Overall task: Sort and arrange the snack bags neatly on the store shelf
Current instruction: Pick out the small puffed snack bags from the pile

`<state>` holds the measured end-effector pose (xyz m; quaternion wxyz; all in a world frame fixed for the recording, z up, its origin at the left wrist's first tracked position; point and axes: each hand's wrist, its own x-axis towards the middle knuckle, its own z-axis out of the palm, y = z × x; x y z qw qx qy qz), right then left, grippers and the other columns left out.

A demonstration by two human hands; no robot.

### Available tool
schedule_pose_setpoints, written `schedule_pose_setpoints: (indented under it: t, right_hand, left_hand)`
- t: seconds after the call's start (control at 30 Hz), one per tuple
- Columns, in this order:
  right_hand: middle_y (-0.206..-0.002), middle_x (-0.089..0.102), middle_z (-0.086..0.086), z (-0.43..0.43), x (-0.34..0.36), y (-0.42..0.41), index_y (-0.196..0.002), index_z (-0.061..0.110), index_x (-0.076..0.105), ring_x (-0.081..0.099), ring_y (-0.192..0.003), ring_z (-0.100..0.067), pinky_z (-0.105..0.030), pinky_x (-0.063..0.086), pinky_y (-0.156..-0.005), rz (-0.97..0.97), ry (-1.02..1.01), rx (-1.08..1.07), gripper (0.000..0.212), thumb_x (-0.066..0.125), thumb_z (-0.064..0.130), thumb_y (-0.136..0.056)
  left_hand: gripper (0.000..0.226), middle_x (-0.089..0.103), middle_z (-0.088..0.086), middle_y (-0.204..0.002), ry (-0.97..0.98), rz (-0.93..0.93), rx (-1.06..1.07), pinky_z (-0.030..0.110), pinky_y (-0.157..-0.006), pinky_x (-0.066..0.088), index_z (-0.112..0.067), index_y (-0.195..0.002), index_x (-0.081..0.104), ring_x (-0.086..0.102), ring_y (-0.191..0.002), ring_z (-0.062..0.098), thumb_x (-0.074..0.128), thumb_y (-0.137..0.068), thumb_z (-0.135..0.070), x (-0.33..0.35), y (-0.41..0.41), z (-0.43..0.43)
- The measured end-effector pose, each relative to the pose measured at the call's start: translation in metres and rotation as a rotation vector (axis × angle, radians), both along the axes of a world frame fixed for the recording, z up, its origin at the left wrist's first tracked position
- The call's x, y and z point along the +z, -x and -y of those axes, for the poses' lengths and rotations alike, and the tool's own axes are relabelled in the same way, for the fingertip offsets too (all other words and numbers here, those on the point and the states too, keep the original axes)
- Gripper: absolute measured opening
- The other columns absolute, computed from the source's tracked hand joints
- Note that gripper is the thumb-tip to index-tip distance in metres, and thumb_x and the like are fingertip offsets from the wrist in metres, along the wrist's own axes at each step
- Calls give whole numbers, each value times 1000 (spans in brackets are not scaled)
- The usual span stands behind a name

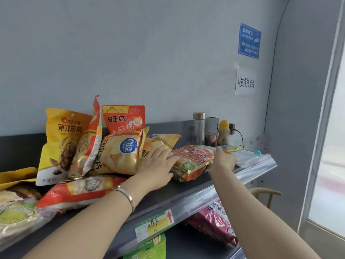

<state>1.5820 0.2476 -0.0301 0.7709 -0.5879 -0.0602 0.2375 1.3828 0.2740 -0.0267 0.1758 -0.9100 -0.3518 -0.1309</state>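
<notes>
Fingers (pixel 166 156), left: straight and slightly spread. Your left hand (pixel 156 165) lies flat on the left end of the red-orange snack bag (pixel 194 159) and grips nothing.
Fingers, right: hidden behind the back of your right hand (pixel 223 158), which sits at the bag's right end with the thumb up. Can't tell whether it grips.
Red-orange snack bag: flat on the top shelf (pixel 186 191), between your two hands and near the front edge.
Yellow chip bag (pixel 121 156): just left of your left hand, leaning back, touching the red-orange one.
Red pouch (pixel 123 118): upright behind the chip bag, against the back panel.
Yellow walnut bag (pixel 59 143): upright further left, with a tilted red-yellow bag (pixel 89 144) leaning between it and the chip bag.
Red-white bag (pixel 80 191): flat in front of that group, under your left forearm.
Far right of shelf: glass bottle (pixel 198 128), yellow-capped bottle (pixel 224 135), and a clear sleeve (pixel 250 157) past your right hand.
Lower shelf: magenta bag (pixel 216 221).
Shelf lip: green price tag (pixel 155 225).
Left wrist: bracelet (pixel 127 195).
</notes>
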Motion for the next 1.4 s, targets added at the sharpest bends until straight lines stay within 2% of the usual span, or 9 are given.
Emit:
schedule_pose_setpoints:
  t: [0.1, 0.23, 0.37, 0.6, 0.83, 0.97, 1.07, 1.3, 1.4]
  right_hand:
    - [-126, 59, -13, 2, -6, 5, -132, -1, 46, 59, -115, -32, -31, 52, -72, -111, -173, 218, 42, 57, 16, -94]
    - [-116, 61, -18, -1, -8, 13, -122, 5, 50, 62, -102, -40, -53, 54, -75, -322, -67, 402, 46, 73, 17, -84]
    - [-116, 60, -20, -17, -9, 14, -126, 1, 49, 61, -103, -36, -52, 53, -87, -116, -16, 336, 39, 60, -2, -88]
    - [-104, 65, -12, 13, 6, -8, -112, 10, 53, 64, -91, -27, -50, 52, -90, 34, -298, 315, 20, 52, 2, -94]
    - [-93, 67, -15, 77, 40, -49, -91, 13, 52, 66, -81, -29, -45, 57, -80, 175, -367, 308, 7, 55, 6, -92]
    - [-75, 68, -5, 110, 40, -64, -93, 14, 52, 67, -61, -20, -32, 56, -59, 194, -387, 354, 3, 52, 10, -94]
    - [-59, 68, 1, 129, 34, -74, -99, 11, 52, 65, -48, -14, -26, 53, -53, 219, -393, 389, 5, 50, 13, -95]
    - [-83, 66, -10, 153, 35, -78, -115, 2, 51, 65, -65, -26, -37, 53, -73, 150, -342, 611, 37, 56, 23, -85]
    - [-91, 66, -11, 150, 30, -68, -114, 4, 55, 67, -74, -29, -40, 57, -73, 164, -349, 754, 44, 61, 28, -77]
  left_hand:
    - [65, 3, 3, -159, 15, -4, 81, 40, -117, -2, -29, -150, 12, -6, -146, 24, 46, -96, -35, -2, 1, -2]
    - [69, -2, 2, -160, 101, 3, 133, 40, -117, 2, -28, -151, 6, -8, -146, 23, 45, -96, -37, 0, -3, -4]
    - [72, -4, 1, -160, 122, -37, 160, 40, -117, 3, -27, -151, 1, -8, -146, 22, 45, -95, -39, -1, -6, -7]
    - [62, 5, -3, -160, 224, -70, 199, 43, -118, 8, -28, -151, 3, -1, -147, 19, 34, -98, -39, 1, -9, -13]
    - [60, 23, 8, -156, 615, 401, 170, 42, -114, 18, -20, -150, 21, 23, -142, 29, 18, -99, -52, 29, -27, 4]
    - [61, 28, 8, -153, 797, 689, 60, 43, -116, 21, -22, -146, 31, 27, -140, 28, 28, -96, -56, 36, -41, 6]
    - [90, 48, 5, -142, 1041, 900, -73, 45, -108, 37, -21, -138, 43, 50, -125, 25, 48, -70, -79, 37, -51, 4]
    - [41, 72, 16, -97, 1557, 1097, -235, 44, -82, 54, -10, -99, 71, 69, -85, 31, 58, -86, -47, 52, -39, 43]
    - [36, 71, 16, -90, 1531, 1166, -243, 41, -70, 58, -8, -114, 61, 70, -73, 28, 63, -86, -30, 47, -29, 49]
